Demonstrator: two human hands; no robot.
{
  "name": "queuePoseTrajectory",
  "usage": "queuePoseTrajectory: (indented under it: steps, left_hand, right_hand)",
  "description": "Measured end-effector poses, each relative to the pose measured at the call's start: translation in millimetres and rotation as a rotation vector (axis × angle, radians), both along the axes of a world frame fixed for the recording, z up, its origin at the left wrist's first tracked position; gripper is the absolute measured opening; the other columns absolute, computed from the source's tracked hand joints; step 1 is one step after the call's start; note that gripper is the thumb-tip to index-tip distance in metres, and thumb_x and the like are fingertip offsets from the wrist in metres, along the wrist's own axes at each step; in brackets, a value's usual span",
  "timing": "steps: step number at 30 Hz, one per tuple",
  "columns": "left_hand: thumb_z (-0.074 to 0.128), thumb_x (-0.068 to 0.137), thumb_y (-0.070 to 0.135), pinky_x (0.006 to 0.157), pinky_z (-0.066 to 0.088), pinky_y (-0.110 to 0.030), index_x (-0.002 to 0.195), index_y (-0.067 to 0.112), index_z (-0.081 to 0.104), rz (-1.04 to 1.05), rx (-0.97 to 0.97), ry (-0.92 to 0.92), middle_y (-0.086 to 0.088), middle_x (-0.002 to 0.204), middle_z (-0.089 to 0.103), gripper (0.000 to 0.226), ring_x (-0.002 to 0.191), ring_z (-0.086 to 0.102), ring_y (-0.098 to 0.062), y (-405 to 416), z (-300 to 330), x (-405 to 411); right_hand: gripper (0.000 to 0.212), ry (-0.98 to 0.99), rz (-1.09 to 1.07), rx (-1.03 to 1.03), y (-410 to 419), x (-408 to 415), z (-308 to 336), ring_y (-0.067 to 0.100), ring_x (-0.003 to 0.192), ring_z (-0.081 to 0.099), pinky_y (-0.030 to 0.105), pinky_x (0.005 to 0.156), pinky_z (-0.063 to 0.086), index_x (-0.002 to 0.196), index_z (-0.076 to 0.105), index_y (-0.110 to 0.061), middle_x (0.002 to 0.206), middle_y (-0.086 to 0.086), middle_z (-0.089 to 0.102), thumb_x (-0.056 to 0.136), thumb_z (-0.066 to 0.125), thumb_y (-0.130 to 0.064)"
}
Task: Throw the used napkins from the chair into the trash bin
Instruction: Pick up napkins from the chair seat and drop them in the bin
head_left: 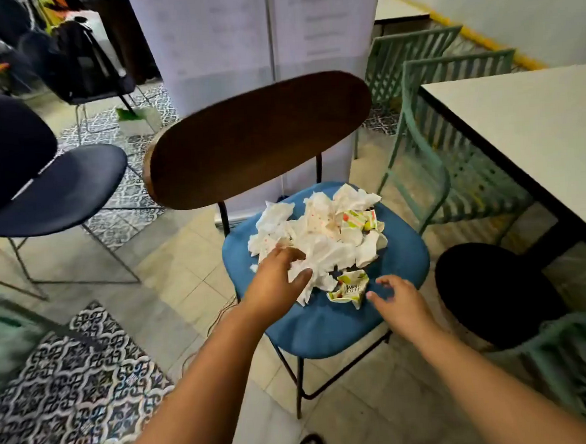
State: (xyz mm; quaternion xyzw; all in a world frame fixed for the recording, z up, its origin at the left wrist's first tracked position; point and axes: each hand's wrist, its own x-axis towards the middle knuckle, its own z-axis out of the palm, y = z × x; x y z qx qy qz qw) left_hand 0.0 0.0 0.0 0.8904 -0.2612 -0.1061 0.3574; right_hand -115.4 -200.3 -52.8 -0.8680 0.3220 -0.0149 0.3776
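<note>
Here, far on the left, a dark chair stands well apart from the work. Next comes the left hand. Its fingers are bent and a little spread, and they lie on the near left edge of the napkins. The thumb touches the paper too, but the hand is not closed on anything yet.

The napkins sit in one crumpled white heap in the middle of the blue chair. The heap lies just past the left fingers, away from the person. It is wider from side to side than from front to back. A small printed paper lies at its near edge.

The right hand hovers over the seat with its fingers spread, holding nothing. It is just beside the printed paper, so the left hand is nearer to the big heap.

The black trash bin waits on the floor, just right of the chair, under the white table.
</note>
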Motion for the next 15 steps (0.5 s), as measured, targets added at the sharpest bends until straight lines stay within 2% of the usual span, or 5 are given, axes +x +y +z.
queuePoseTrajectory:
  steps: [5,9,12,15]
  left_hand:
    - [0.067,0.083,0.045,0.099,0.046,-0.037,0.130,0.026,0.049,-0.014,0.074,0.038,0.002,0.131,0.049,0.054,0.117,0.051,-0.020,2.0,-25.9,6.7]
    - [0.072,0.079,0.046,0.100,0.045,-0.038,0.133,0.025,0.046,-0.026,0.075,0.040,0.001,0.133,0.046,0.064,0.118,0.050,-0.021,1.5,-36.0,10.6]
    - [0.072,0.078,0.047,0.099,0.046,-0.036,0.134,0.025,0.043,-0.027,0.095,0.036,0.002,0.134,0.043,0.067,0.119,0.050,-0.021,-0.9,-42.4,9.4]
    - [0.073,0.078,0.046,0.096,0.043,-0.031,0.134,0.025,0.043,-0.001,0.141,0.020,0.001,0.135,0.042,0.068,0.120,0.048,-0.020,-3.9,-49.8,5.9]
  right_hand:
    - [0.063,0.072,-0.207,0.197,11.6,21.4,-21.5,0.031,0.116,0.054,0.034,0.091,0.042,0.131,0.046,-0.008,0.127,0.016,0.055,0.082,0.067,-0.041]
    - [0.073,0.105,-0.296,0.205,6.4,37.8,-31.9,0.035,0.121,0.050,0.039,0.096,0.043,0.137,0.039,-0.011,0.135,0.017,0.049,0.081,0.064,-0.051]
    - [0.074,0.137,-0.298,0.208,4.9,45.2,-38.4,0.034,0.119,0.051,0.041,0.096,0.043,0.138,0.040,-0.014,0.135,0.015,0.049,0.079,0.065,-0.052]
    - [0.064,0.145,-0.285,0.210,6.1,50.2,-44.8,0.033,0.109,0.056,0.039,0.089,0.046,0.131,0.048,-0.016,0.127,0.014,0.052,0.079,0.070,-0.045]
